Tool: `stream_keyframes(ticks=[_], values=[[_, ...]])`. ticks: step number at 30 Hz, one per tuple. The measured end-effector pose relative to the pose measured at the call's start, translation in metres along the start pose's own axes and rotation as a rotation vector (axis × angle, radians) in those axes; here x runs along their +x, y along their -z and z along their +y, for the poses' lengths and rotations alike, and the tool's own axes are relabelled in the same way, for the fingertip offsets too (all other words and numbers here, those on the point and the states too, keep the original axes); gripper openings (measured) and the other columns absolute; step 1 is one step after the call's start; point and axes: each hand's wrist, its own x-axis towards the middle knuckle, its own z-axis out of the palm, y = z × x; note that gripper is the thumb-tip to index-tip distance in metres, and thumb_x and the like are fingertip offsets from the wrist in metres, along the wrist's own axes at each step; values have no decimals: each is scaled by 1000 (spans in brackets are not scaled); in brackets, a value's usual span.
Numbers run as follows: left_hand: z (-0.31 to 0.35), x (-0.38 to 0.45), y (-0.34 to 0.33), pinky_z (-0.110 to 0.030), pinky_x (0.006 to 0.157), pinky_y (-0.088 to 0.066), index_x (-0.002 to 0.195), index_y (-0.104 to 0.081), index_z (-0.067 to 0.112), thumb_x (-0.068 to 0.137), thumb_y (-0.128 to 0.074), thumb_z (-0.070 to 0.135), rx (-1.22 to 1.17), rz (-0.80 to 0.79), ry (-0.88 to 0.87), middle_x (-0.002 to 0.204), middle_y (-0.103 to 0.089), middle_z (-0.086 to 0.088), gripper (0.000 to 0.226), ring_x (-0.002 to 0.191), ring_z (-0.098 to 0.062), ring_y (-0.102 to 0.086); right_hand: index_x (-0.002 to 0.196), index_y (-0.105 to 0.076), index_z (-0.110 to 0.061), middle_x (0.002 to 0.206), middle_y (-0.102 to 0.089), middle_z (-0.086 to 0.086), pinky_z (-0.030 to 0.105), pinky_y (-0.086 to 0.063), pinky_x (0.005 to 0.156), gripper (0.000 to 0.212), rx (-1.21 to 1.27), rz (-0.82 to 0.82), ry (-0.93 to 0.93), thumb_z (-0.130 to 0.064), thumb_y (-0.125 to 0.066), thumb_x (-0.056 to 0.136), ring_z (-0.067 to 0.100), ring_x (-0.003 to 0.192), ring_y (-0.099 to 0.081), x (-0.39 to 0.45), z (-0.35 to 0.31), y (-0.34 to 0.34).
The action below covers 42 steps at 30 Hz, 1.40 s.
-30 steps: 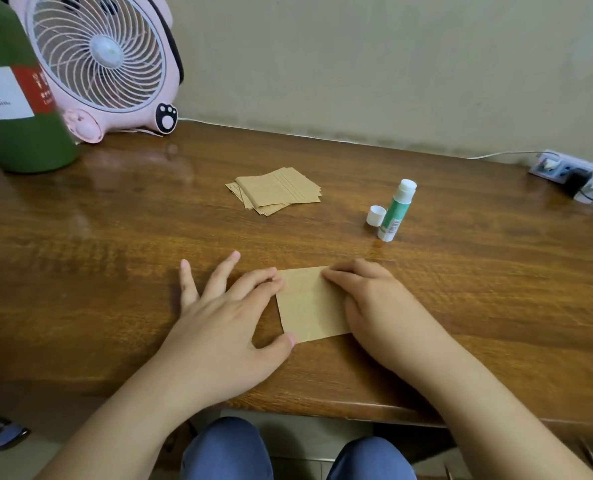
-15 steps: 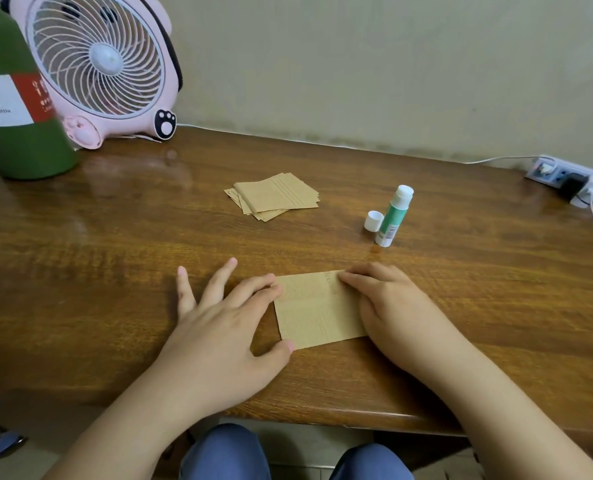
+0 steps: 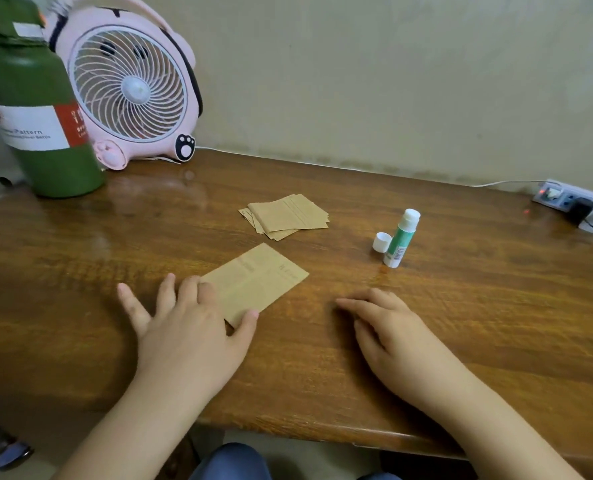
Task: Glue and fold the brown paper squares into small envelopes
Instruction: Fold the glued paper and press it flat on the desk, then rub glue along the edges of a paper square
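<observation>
Both hands on wooden table (image 3: 461,323), changed from half a second ago: right hand (image 3: 388,336) has come off the folded brown paper (image 3: 258,284) and now lies flat on bare wood, well apart to the paper's right, fingers straight-ish, holding nothing. Paper has rotated, now sits skewed with one corner pointing away, and it is shifted toward the left hand. Camera also tilted up, more fan and bottle visible.

Left hand (image 3: 184,327) spread open, fingers extended; index fingertip and thumb tip press the paper's near-left edge, other fingers splayed on table. No grip, just pressing.

Stack of brown paper squares (image 3: 286,216) lies beyond the left hand, apart from the worked piece. Glue stick (image 3: 400,242) uncapped, standing tilted beyond the right hand, white cap (image 3: 381,241) just beside it; barcode on the stick, text too small.

Green bottle (image 3: 40,123) far left: label reads "Pattern", rest blurred. Pink fan (image 3: 128,88) beside it. Power strip (image 3: 575,202) far right.
</observation>
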Motion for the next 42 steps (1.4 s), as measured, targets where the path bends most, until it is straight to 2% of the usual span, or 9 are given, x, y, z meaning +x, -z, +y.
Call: stream_keyframes(ticks=[6,12,16,19,23,27,30,35,42], values=[[-25,45,8,-67,109,3,140,-38,16,90,-18,64,82,-42,126,143,-39,-3,73,134,-28,-32,138,-42,-30,127,-46,-14,7,-30,94,42,50,-48,1,-21,-42,97,0,116,-43,31,-7,-4],[-17,101,10,-65,110,1,141,-36,16,94,-28,55,93,-37,153,143,-36,-8,62,133,-31,-32,145,-32,-26,145,-38,-8,21,-35,103,52,51,-39,-73,-27,-48,95,9,125,-44,91,-6,-13],[-2,106,0,-56,114,-10,135,-43,18,96,-38,38,-75,206,-71,138,-42,-2,45,129,-23,-36,147,-27,-23,151,-31,-5,25,-29,108,56,33,5,-118,-29,-48,96,14,135,-34,135,-5,-19],[1,106,-11,-40,117,-15,141,-38,23,99,-32,41,-156,184,-292,149,-34,6,46,138,-15,-27,147,-27,-20,154,-25,-4,25,-24,110,57,59,34,-151,-24,-48,95,14,139,-27,170,-5,-26],[-9,114,-13,-35,112,-24,139,-43,24,99,-25,46,-159,149,-181,146,-40,8,49,135,-13,-33,149,-21,-20,157,-17,-2,29,-17,115,62,56,-72,-152,-16,-46,92,15,144,-14,210,-7,-39],[-11,121,-12,-41,117,-9,146,-33,26,99,-25,47,-233,78,-165,154,-26,8,52,142,-12,-18,143,-34,-26,130,-56,3,31,-47,86,49,56,-75,-195,-24,-42,94,22,110,-56,227,-5,-46],[-14,124,-14,-37,117,-9,145,-34,28,99,-29,45,-296,97,-207,152,-28,11,49,141,-10,-20,124,-56,-21,116,-65,4,36,-51,83,32,-68,-18,-142,-29,-39,99,24,101,-59,226,-3,-46],[-17,123,-12,-30,112,-19,135,-48,25,98,-41,36,-402,176,-277,140,-42,13,39,131,-8,-33,132,-53,-26,137,-53,-5,28,-41,98,37,-119,138,34,-33,-36,100,15,125,-47,193,-5,-29],[-14,114,-11,-31,101,-36,111,-65,19,91,-55,23,-497,312,-424,112,-55,10,22,114,-11,-45,107,-69,-31,97,-60,-12,18,-51,66,39,-261,85,223,-41,-34,93,8,86,-56,50,-7,-7]])
